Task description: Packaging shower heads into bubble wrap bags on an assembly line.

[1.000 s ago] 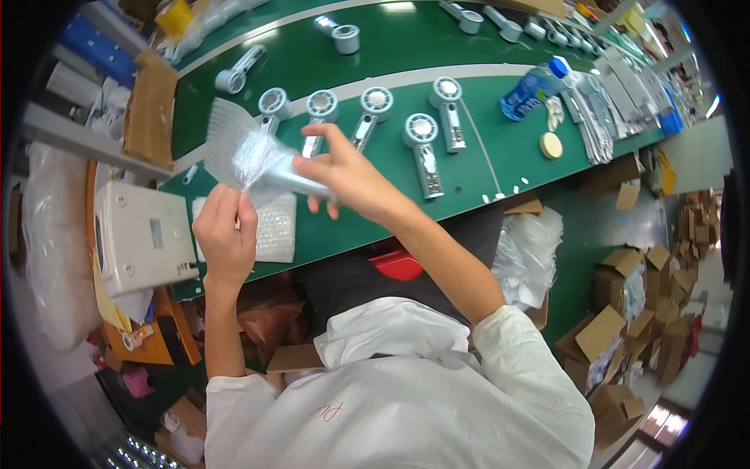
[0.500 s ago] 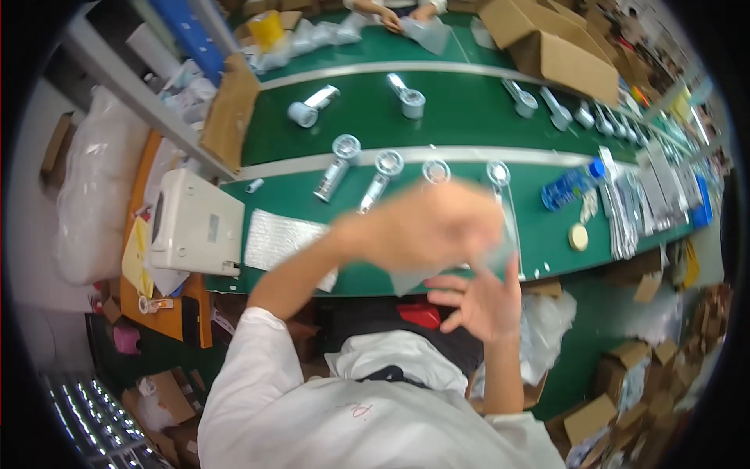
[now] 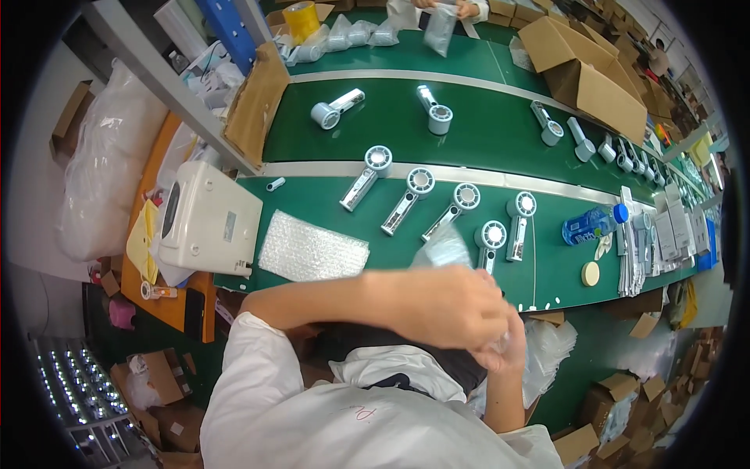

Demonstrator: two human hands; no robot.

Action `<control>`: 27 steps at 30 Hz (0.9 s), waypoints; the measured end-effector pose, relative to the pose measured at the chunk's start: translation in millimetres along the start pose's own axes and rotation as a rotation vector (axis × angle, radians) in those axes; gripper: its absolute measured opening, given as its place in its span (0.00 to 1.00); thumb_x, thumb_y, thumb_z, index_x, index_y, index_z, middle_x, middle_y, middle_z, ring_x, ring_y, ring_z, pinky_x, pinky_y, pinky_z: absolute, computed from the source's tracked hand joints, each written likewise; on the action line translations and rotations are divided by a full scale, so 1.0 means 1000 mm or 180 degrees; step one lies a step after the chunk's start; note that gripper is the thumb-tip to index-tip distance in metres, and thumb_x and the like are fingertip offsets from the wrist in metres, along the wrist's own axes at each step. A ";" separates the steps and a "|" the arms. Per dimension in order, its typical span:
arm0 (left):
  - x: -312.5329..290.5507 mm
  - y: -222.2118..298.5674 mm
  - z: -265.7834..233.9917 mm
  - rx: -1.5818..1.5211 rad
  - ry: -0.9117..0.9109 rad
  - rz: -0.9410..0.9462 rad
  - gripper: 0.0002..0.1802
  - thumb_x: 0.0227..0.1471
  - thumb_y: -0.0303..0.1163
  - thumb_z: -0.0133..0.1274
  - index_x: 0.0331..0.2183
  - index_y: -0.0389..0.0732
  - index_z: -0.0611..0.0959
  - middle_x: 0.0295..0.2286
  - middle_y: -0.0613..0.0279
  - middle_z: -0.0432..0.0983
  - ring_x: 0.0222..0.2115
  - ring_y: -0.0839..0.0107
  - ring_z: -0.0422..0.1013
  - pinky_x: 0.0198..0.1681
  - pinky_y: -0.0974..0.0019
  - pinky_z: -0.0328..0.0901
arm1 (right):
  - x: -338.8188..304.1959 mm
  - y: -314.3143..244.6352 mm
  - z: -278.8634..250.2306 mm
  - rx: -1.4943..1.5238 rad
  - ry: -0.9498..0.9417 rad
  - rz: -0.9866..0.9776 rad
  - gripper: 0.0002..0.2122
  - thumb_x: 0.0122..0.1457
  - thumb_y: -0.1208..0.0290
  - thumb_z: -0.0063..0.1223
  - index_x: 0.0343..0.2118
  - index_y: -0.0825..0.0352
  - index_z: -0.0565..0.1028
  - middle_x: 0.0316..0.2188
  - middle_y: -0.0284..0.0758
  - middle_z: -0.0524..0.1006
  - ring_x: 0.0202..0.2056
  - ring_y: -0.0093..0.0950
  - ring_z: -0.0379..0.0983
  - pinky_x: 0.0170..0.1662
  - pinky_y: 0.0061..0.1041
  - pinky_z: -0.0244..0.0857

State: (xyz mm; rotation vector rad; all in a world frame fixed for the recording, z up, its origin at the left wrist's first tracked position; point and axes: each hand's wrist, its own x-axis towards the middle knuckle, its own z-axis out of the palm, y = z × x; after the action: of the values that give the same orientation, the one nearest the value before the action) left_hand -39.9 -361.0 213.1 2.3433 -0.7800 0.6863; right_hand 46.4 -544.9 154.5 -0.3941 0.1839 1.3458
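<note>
My left hand point(image 3: 441, 309) reaches across from the left and is closed, its back toward me. My right hand point(image 3: 506, 352) meets it from below, fingers curled around a bit of clear plastic. A translucent bubble bag point(image 3: 444, 248) sticks out beyond my left hand over the bench edge; whether anything is inside cannot be made out. Just past the hands lies a pale handheld fan point(image 3: 492, 236), its handle partly covered. More fans of this kind rest nearby: one fan point(image 3: 521, 223) to its right, another point(image 3: 457, 209) behind the bag, and others point(image 3: 410, 199) farther left.
A bubble wrap sheet point(image 3: 312, 246) lies beside a cream-coloured machine point(image 3: 212, 223) at left. On the right are a blue bottle point(image 3: 590, 225), a round yellowish lid point(image 3: 590, 273) and stacked flat packs point(image 3: 631, 262). Another person's hands point(image 3: 461, 9) hold a bag across the green bench.
My left hand has come down from over the bench to meet my right hand. The right hand's spread fingers have closed. The view has shifted, uncovering more fans.
</note>
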 end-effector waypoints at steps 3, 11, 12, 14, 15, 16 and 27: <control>-0.030 -0.082 -0.052 -0.1053 0.1069 -0.1520 0.03 0.50 0.25 0.52 0.31 0.41 0.79 0.30 0.61 0.72 0.27 0.67 0.66 0.33 0.67 0.64 | -0.016 -0.040 -0.010 -0.0477 -0.0845 -0.0046 0.33 0.48 0.81 0.48 0.61 0.61 0.59 0.49 0.45 0.71 0.42 0.32 0.71 0.32 0.25 0.73; -0.267 -0.319 -0.118 0.3209 0.1089 -0.4692 0.38 0.39 0.42 0.67 0.53 0.43 0.74 0.51 0.47 0.68 0.48 0.51 0.69 0.50 0.54 0.66 | -0.035 -0.148 -0.130 -0.5753 0.1745 -0.1730 0.25 0.46 0.83 0.49 0.52 0.65 0.72 0.48 0.44 0.71 0.45 0.40 0.70 0.50 0.34 0.66; -0.273 -0.326 -0.122 0.2800 0.1147 -0.4712 0.38 0.38 0.41 0.67 0.52 0.42 0.74 0.50 0.47 0.69 0.47 0.53 0.70 0.50 0.55 0.66 | -0.031 -0.155 -0.139 -0.5915 0.1796 -0.1894 0.24 0.47 0.82 0.50 0.52 0.65 0.72 0.49 0.45 0.71 0.46 0.41 0.70 0.52 0.35 0.64; -0.285 -0.326 -0.125 0.1985 0.1202 -0.4776 0.38 0.37 0.41 0.69 0.52 0.41 0.75 0.49 0.48 0.71 0.46 0.55 0.71 0.49 0.57 0.67 | -0.027 -0.159 -0.155 -0.6231 0.1875 -0.2151 0.23 0.49 0.80 0.51 0.52 0.64 0.73 0.52 0.45 0.70 0.49 0.43 0.69 0.57 0.37 0.60; -0.291 -0.324 -0.124 0.1590 0.1225 -0.4809 0.38 0.37 0.40 0.69 0.51 0.41 0.75 0.48 0.48 0.73 0.45 0.56 0.72 0.49 0.58 0.67 | -0.025 -0.159 -0.163 -0.6389 0.1893 -0.2269 0.22 0.50 0.79 0.52 0.52 0.64 0.74 0.53 0.45 0.69 0.50 0.43 0.68 0.59 0.38 0.58; -0.296 -0.312 -0.121 0.1596 0.1218 -0.4862 0.38 0.37 0.40 0.69 0.51 0.41 0.75 0.48 0.48 0.73 0.45 0.56 0.72 0.49 0.58 0.67 | -0.019 -0.157 -0.169 -0.6397 0.1857 -0.2218 0.22 0.50 0.79 0.52 0.52 0.64 0.74 0.53 0.45 0.69 0.50 0.43 0.68 0.59 0.38 0.58; -0.123 -0.037 -0.115 0.1082 0.1533 -0.2687 0.37 0.30 0.22 0.71 0.48 0.40 0.77 0.42 0.58 0.76 0.42 0.65 0.72 0.49 0.63 0.67 | 0.002 -0.106 -0.052 -0.6318 0.1853 -0.3758 0.30 0.49 0.72 0.62 0.58 0.63 0.69 0.59 0.48 0.64 0.58 0.46 0.62 0.60 0.38 0.57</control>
State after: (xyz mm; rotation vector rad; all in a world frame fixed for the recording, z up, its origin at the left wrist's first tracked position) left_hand -133.7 -217.3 205.4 2.3305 0.5566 0.9601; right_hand 155.3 -580.8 123.6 -2.1045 -0.9024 -0.2429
